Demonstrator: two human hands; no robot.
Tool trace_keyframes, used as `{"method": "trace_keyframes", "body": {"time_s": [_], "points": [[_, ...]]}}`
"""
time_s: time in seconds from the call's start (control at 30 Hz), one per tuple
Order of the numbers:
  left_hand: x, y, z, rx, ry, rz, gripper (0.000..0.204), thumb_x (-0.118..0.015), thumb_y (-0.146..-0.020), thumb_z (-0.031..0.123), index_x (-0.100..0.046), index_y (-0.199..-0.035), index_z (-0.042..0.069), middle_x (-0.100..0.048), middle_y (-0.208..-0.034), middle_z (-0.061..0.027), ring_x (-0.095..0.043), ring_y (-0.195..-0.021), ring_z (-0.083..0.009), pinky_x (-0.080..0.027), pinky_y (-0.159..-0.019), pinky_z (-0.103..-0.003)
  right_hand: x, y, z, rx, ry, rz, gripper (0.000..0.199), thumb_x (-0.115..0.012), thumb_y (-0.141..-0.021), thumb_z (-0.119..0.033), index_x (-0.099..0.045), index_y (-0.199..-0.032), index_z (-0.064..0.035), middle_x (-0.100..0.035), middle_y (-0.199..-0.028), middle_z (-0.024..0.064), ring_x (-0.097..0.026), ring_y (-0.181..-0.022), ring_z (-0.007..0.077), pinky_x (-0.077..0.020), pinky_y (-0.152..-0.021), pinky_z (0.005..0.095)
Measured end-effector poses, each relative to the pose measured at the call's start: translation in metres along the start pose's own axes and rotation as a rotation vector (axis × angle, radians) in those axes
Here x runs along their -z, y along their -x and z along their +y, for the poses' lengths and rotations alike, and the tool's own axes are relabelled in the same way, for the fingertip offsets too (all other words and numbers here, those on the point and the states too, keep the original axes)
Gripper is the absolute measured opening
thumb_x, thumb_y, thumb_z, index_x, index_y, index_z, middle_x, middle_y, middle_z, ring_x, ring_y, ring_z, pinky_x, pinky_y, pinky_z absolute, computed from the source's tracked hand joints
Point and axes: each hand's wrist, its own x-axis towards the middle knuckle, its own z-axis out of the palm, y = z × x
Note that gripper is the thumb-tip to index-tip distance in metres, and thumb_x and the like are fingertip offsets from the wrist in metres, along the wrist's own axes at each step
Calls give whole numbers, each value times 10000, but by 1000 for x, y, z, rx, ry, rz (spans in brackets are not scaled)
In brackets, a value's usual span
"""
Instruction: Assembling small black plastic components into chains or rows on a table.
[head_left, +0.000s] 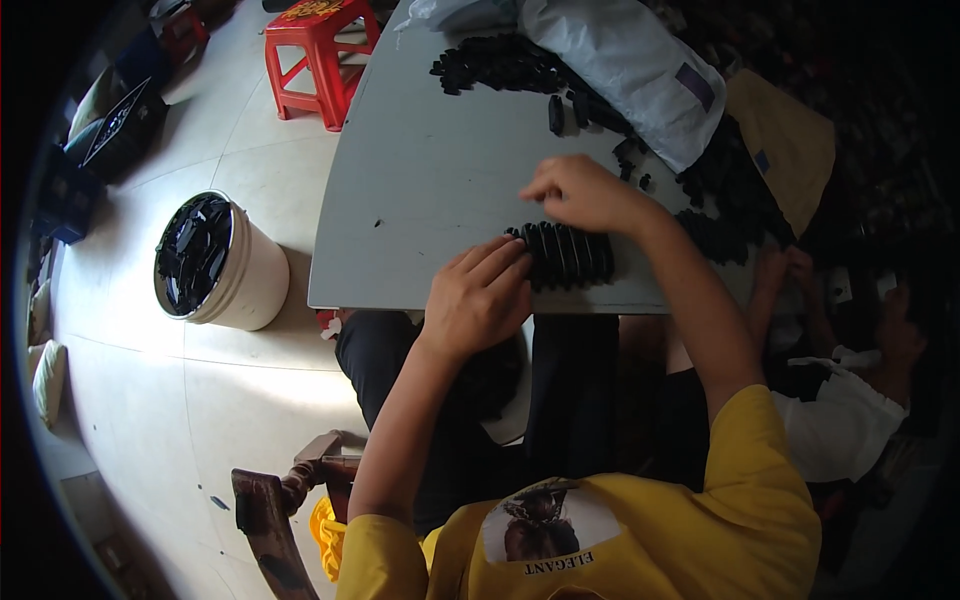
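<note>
My left hand [478,298] and right hand [580,192] clasp a row of black ribbed pieces [563,256] near the table's [420,190] front edge; uneven squeezing could buckle it.

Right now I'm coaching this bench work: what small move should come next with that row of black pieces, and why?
Probably press the left hand rightward to close up the row of black ribbed pieces. It already touches the row's left end, the right hand rests just above the row's far side, and the row lies near the table's front edge.
</note>
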Motion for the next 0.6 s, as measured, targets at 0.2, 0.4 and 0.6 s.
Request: {"method": "trace_keyframes", "body": {"time_s": [0.2, 0.4, 0.6], "points": [[-2, 3, 1, -4, -60, -13, 260, -670, -691, 119, -656, -927, 10, -644, -1031, -120, -632, -989, -265, -528, -798, -353, 3, -93, 44, 35, 104, 494, 539, -514, -775, -5, -544, -1307, -92, -534, -1303, 151, -517, -1200, 293, -420, -997, 364], [-5, 5, 1, -45, -76, 1, 237, -657, -701, 134, -646, -892, -6, -633, -991, -123, -632, -956, -257, -529, -786, -336, -6, -152, 37, -50, 129, 523, 652, -428, -802, 37, -389, -1430, -135, -303, -1511, 109, -326, -1373, 284, -316, -1109, 365], [-4, 10, 0, -36, -92, 17, 223, -657, -693, 132, -645, -872, -1, -635, -972, -121, -636, -943, -255, -531, -781, -333, -24, -122, 38, -30, 132, 420, 622, -397, -795, 79, -450, -1385, -111, -332, -1502, 74, -374, -1346, 261, -313, -1113, 345]]}}
